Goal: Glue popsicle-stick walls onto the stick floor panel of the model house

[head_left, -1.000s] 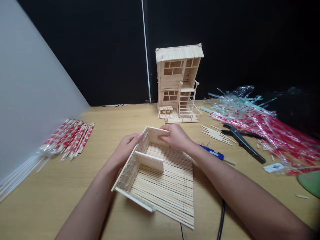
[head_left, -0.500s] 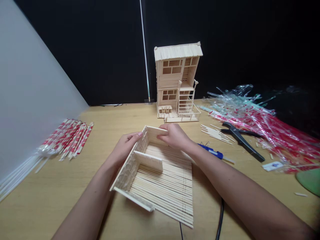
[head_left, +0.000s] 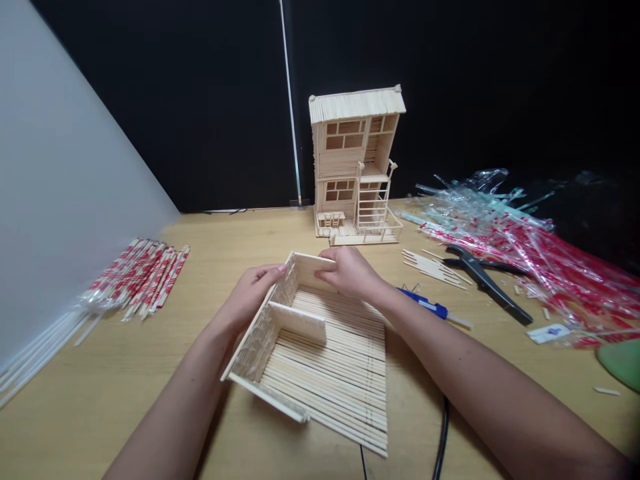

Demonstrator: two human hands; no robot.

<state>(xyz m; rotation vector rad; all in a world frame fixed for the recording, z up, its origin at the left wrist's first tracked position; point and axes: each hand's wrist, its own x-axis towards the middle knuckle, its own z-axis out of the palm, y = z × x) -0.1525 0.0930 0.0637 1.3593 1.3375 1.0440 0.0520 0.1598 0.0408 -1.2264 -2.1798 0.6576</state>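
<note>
Two hands meet at the far corner of the pale, half-built house base of thin wooden sticks, which lies flat on the light wooden tabletop directly under your forearms, so that its slatted floor bears the weight while you steady the walls. Your left hand cups the outside of the long side wall, fingers curled and pressed against it, apparently bracing it upright. Your right hand pinches the top edge of the short end wall, thumb inside and fingers outside, holding the two walls together where they join.

Beyond your hands stands the finished two-storey stick house with a flat slatted roof, well apart. Right of your right hand sprawls a heap of clear and red plastic wrappers; left of your left hand lies a stack of red-and-white wrapped chopsticks. Black-handled cutters lie nearer, then loose bare sticks, and a blue glue pen just beside your right wrist, within reach.
</note>
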